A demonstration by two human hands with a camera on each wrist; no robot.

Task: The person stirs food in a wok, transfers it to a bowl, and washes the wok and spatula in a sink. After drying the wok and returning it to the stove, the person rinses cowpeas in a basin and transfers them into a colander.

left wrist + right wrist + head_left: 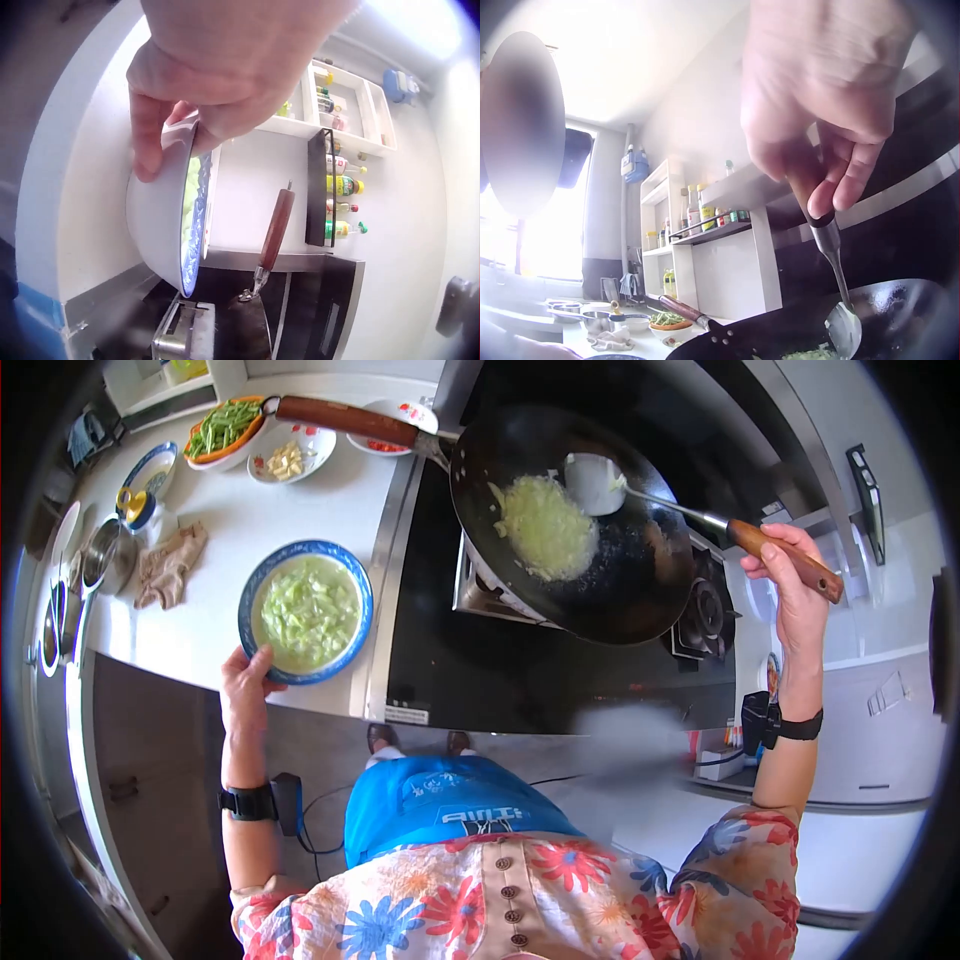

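Note:
My left hand grips the near-left rim of a blue-rimmed bowl, thumb over the edge and fingers beneath. Watery chopped pale-green vegetable fills it. In the left wrist view the bowl appears side-on, fingers pressed to its white outer wall. My right hand holds the wooden handle of a metal spatula whose blade is inside the black wok. Beside the blade, shredded pale-green vegetable lies spread in the wok. The right wrist view shows fingers curled round the spatula handle.
The wok's long wooden handle points left over the counter. Behind stand a basket of green strips, a plate of chopped garlic-like pieces and a red-patterned bowl. A brown cloth and a ladle lie left.

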